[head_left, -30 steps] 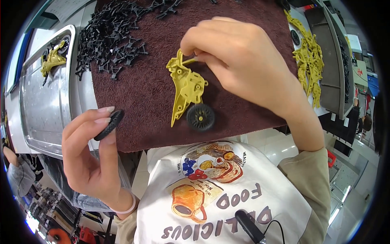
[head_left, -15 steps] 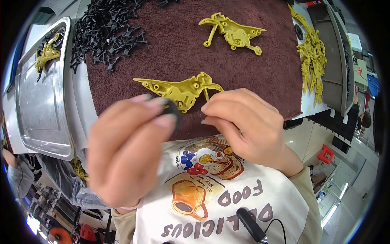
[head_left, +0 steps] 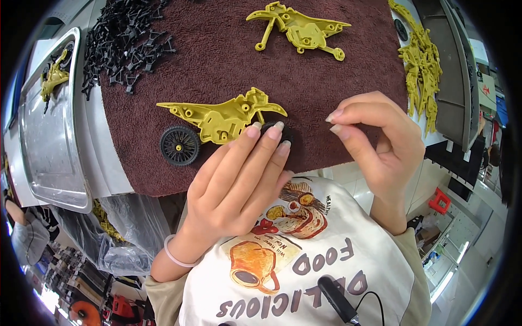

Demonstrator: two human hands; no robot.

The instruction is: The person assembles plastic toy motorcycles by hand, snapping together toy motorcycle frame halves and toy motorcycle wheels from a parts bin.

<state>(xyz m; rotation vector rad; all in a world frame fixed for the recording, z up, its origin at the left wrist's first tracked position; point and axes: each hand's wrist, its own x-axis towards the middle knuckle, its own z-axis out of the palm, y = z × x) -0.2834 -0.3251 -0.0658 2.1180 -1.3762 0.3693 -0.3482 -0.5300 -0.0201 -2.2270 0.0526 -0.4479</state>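
Observation:
A yellow toy motorcycle body half (head_left: 217, 120) lies hollow side up on the brown towel. At its left end sits a black spoked wheel (head_left: 180, 146) with a yellow hub. My left hand (head_left: 236, 182) reaches over the body's near right side, fingers stretched out, their tips on a second black wheel (head_left: 285, 132) that they mostly hide. My right hand (head_left: 380, 138) hovers to the right of the body, thumb and forefinger curved toward each other with a small gap and nothing visible between them. Farther back lies another yellow body half (head_left: 307, 33).
A pile of small black plastic parts (head_left: 122, 41) covers the towel's (head_left: 212, 60) far left. At left, a metal tray (head_left: 57, 157) holds an assembled yellow motorcycle (head_left: 55, 76). More yellow parts (head_left: 421, 70) lie along the right, beside a grey bin (head_left: 457, 81).
The black wheel in my left hand has come down to the body's right end, and those fingers have straightened. The left wheel now shows. My right hand has moved right, away from the body.

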